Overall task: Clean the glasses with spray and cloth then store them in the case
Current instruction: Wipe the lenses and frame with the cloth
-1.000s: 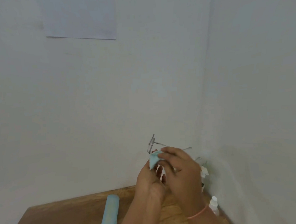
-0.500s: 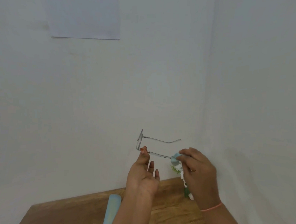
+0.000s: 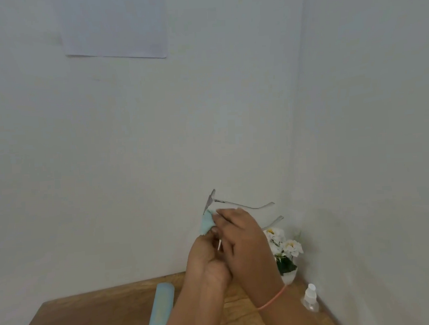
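Observation:
I hold thin-framed glasses [image 3: 238, 203] up in front of the wall, temples open and pointing right. My left hand [image 3: 206, 256] grips the lower part of the frame from below. My right hand [image 3: 239, 233] pinches a light blue cloth [image 3: 207, 222] against the front of the glasses near the lens. Both lenses are seen edge-on and partly hidden by the cloth and fingers. A light blue glasses case [image 3: 160, 311] lies on the wooden table [image 3: 92, 320] at the lower left. The small clear spray bottle [image 3: 310, 297] with a white cap stands at the table's right edge.
A small pot of white flowers [image 3: 285, 251] sits in the back right corner of the table, just behind my right hand. White walls meet in the corner on the right. A sheet of paper [image 3: 114, 26] hangs on the wall above.
My right hand with the cloth has slid from the temple tip back along the frame to the lens. The hands have come together again.

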